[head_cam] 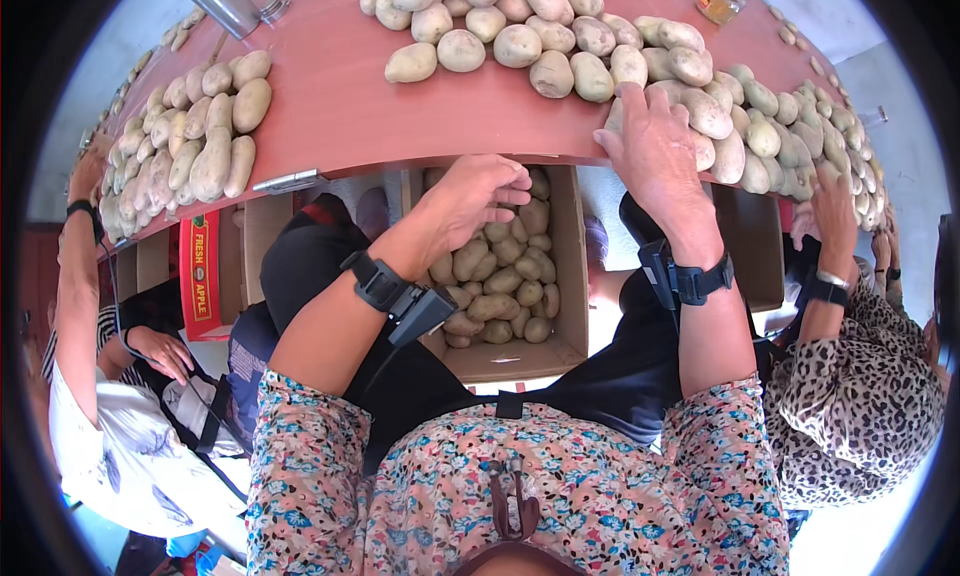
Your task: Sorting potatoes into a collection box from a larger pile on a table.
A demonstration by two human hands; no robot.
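My left hand (480,197) hovers above an open cardboard box (517,362) between my knees, its fingers loosely curled and apart, with nothing seen in it. Many pale potatoes (501,280) lie inside that box. At the near edge of the red table (450,118), my right hand (654,145) reaches palm down onto a heap of potatoes (592,36). Its fingertips touch the heap, and one potato (614,116) shows between thumb and forefinger. What lies under the palm is hidden, so a grip cannot be made out.
Another potato pile (187,133) sits at the table's left, and the right-hand heap runs on along the edge. A metal flask (223,4) and a glass jar (721,0) stand farther back. A metal latch (287,181) lines the rim. Co-workers' hands (831,201) work on both sides.
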